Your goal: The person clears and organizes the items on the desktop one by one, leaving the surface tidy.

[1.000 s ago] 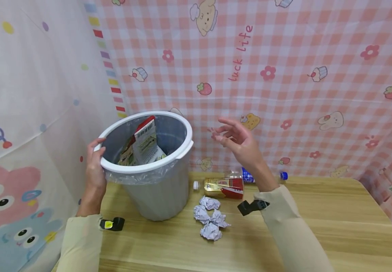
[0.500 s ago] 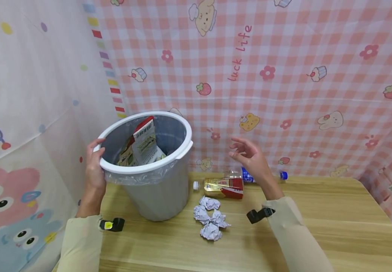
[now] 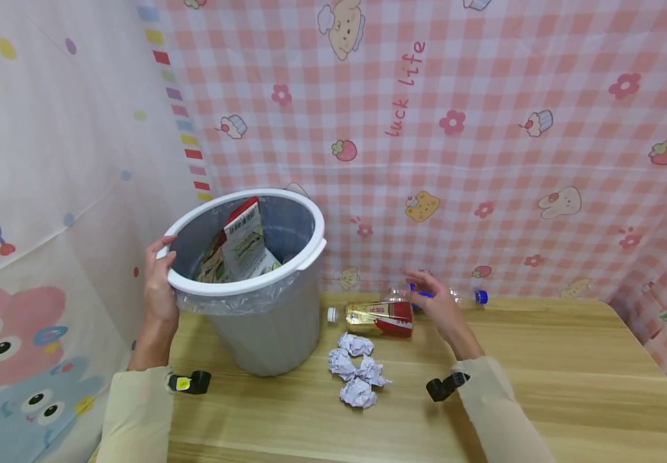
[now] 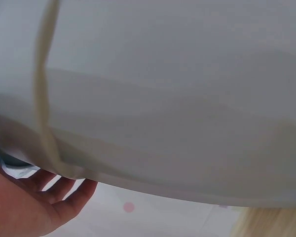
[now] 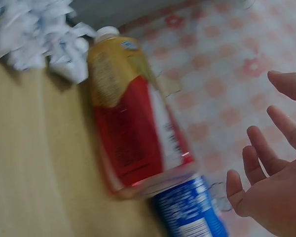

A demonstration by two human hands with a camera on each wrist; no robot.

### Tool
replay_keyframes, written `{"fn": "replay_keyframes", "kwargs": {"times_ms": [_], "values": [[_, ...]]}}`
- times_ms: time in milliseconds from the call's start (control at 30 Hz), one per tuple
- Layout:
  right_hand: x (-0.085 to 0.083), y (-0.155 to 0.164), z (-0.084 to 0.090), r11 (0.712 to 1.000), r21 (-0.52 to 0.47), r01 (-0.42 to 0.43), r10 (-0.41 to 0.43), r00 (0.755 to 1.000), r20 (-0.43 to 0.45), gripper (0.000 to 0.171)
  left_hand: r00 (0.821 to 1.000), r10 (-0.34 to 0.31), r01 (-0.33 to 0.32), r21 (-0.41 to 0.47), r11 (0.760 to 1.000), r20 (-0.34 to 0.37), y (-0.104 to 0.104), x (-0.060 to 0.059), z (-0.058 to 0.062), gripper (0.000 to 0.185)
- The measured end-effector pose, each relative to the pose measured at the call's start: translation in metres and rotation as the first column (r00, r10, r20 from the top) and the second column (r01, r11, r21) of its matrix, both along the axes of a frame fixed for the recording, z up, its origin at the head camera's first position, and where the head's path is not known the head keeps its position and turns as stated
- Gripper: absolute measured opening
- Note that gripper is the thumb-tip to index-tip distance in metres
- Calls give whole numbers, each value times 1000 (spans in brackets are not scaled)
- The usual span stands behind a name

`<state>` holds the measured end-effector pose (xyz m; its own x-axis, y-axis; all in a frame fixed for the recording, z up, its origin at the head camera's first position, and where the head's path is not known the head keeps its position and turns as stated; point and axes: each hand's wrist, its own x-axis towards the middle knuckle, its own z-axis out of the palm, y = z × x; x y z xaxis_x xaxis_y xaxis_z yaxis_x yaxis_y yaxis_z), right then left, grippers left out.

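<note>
A grey trash bin (image 3: 270, 337) with a white rim and a clear liner stands on the table, at the left in the head view. My left hand (image 3: 160, 296) grips its rim from the left, fingers hooked over the edge. Inside leans a printed package (image 3: 243, 247) with a red top. My right hand (image 3: 442, 312) holds nothing; its fingers are spread above two bottles lying on their sides. The nearer bottle (image 5: 130, 123) has a gold and red label and a white cap. Behind it lies a clear bottle (image 5: 190, 210) with a blue label, partly covered by my hand in the head view.
Several crumpled paper balls (image 3: 358, 393) lie in a cluster on the wooden table (image 3: 553, 366), between the bin and my right forearm. A pink checked cloth (image 3: 507, 154) hangs along the back, and a white patterned cloth (image 3: 102, 244) hangs at the left.
My right hand has moved away from the bin, down and to the right, to just above the bottles. The left hand stays on the rim.
</note>
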<state>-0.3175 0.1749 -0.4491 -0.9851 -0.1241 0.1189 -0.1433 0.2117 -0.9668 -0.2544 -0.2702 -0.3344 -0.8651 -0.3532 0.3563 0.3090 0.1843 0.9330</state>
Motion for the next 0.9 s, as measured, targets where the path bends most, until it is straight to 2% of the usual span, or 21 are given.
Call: {"fn": "replay_keyframes", "kwargs": {"times_ms": [433, 600, 900], "values": [[5, 5, -30, 993, 109, 37, -44, 997, 60, 61, 1000, -7, 7, 7, 1000, -16, -1, 1, 0, 45], [7, 3, -39, 994, 103, 25, -35, 995, 95, 59, 1000, -11, 11, 4, 1000, -11, -1, 0, 0, 45], [5, -2, -53, 998, 67, 13, -20, 996, 92, 68, 1000, -10, 10, 1, 1000, 4, -1, 0, -1, 45]]}}
